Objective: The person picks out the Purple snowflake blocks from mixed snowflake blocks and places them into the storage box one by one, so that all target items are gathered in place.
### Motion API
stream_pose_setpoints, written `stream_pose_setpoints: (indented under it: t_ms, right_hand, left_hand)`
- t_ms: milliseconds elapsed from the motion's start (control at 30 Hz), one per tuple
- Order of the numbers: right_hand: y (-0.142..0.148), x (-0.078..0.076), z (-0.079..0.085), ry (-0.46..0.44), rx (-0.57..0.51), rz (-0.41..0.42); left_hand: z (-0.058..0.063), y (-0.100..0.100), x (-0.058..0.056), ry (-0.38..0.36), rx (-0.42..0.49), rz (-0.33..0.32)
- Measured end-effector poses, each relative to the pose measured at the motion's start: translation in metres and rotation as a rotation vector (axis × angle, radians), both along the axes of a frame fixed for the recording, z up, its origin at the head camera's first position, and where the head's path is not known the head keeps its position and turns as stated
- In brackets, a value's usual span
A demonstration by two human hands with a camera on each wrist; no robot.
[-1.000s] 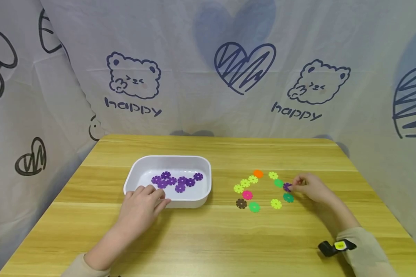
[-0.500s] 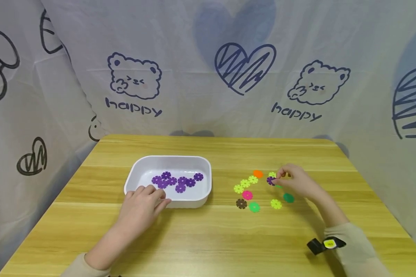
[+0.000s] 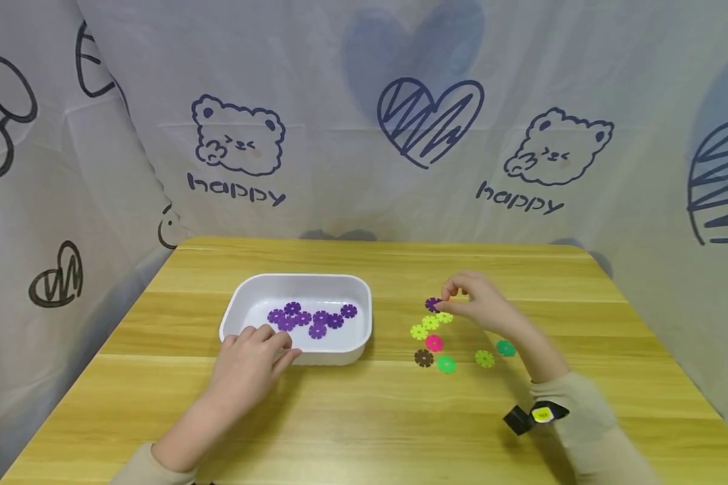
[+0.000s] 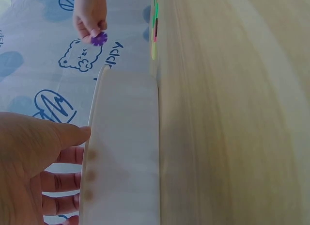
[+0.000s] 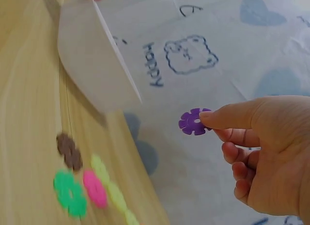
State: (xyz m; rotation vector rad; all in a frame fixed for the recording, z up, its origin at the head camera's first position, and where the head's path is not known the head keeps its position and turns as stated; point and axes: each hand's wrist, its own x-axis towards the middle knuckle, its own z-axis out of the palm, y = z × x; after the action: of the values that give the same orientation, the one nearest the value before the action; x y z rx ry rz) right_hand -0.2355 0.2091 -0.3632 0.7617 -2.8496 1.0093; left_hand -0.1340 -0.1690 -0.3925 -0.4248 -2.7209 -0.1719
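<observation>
Between thumb and forefinger my right hand (image 3: 485, 306) pinches a purple snowflake disc (image 5: 194, 122), notched round its edge. It is held up off the table, overlapping the orange and yellow discs in the head view. My left hand (image 3: 249, 364) holds the near rim of a white plastic basin (image 3: 334, 357), left of its middle. In the left wrist view, the thumb lies at the rim and the fingers reach behind the wall, their tips showing through as dark spots. Several purple discs (image 3: 317, 331) lie inside the basin.
Right of the basin, loose discs lie on the wooden table (image 3: 364, 424): several yellow (image 3: 419, 331), a pink (image 3: 434, 343), a brown (image 3: 424, 358), a light green (image 3: 446, 364) and a darker green one (image 3: 506, 347). A printed curtain (image 3: 327, 168) hangs behind.
My right hand has lifted the purple disc from the right side of the loose discs and carried it left toward the basin. The left hand stays at the basin's rim.
</observation>
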Motion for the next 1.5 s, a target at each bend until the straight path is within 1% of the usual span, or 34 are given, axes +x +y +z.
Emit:
stream_pose_setpoints:
  t_ms: [233,367,600,700,867,1100,1300,1500]
  right_hand:
    - [-0.039,-0.004,0.006,0.023,-0.025,0.038]
    - [-0.059,-0.01,0.005,0.026,-0.045,0.048]
    - [-0.091,-0.019,-0.006,-0.011,-0.072,0.094]
    - [-0.105,-0.022,-0.011,-0.033,-0.061,0.1]
    - [-0.125,-0.027,-0.02,-0.039,-0.023,0.097]
    - [-0.137,-0.025,-0.029,-0.103,0.017,0.061]
    - [-0.143,-0.023,-0.032,-0.099,0.078,0.044]
    - [-0.146,-0.02,-0.035,-0.069,0.138,0.042]
  left_hand:
    - [-0.001,-0.001,0.001,0.001,0.0,0.005]
    - [-0.002,-0.001,0.001,0.0,0.004,0.007]
    - [-0.002,-0.001,0.002,-0.004,0.007,0.006]
    - [-0.002,-0.001,0.002,-0.002,0.009,0.004]
    - [-0.002,-0.001,0.002,0.005,0.014,0.0]
    - [-0.003,0.0,0.0,0.008,0.014,-0.004]
    - [-0.002,-0.001,0.0,0.017,0.012,-0.002]
    - [-0.001,-0.001,0.0,0.023,0.01,-0.006]
